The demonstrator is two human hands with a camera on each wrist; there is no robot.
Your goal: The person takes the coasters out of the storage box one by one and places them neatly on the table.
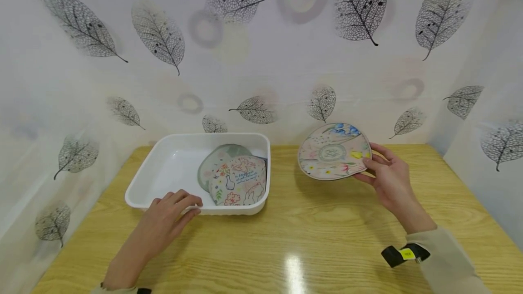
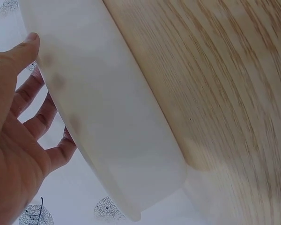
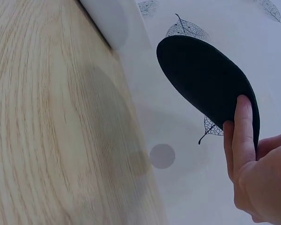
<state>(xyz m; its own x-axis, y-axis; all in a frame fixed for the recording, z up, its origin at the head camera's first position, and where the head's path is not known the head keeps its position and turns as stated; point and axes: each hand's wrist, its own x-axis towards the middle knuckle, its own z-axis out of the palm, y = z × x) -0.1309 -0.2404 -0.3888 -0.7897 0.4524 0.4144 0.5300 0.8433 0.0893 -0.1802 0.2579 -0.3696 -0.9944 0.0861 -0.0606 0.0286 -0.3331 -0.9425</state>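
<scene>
In the head view a white plastic basin (image 1: pixel 163 167) stands on the left of the table. My left hand (image 1: pixel 169 219) holds its near rim, fingers over the edge and thumb on the outside; in the left wrist view the fingertips show faintly through the basin wall (image 2: pixel 107 103). Two printed mats lie overlapped inside at the right, a flower-patterned mat (image 1: pixel 241 183) over a green one (image 1: pixel 208 167). My right hand (image 1: pixel 390 178) pinches the right edge of a roundish floral mat (image 1: pixel 327 167), raised above the table. Its underside (image 3: pixel 201 75) is plain black in the right wrist view.
The wood-grain table (image 1: pixel 310 230) runs under the basin and both arms. Behind it and at the sides hangs a pale curtain (image 1: pixel 278 67) printed with dark leaves. The basin stands to the left of the raised mat, with a gap between them.
</scene>
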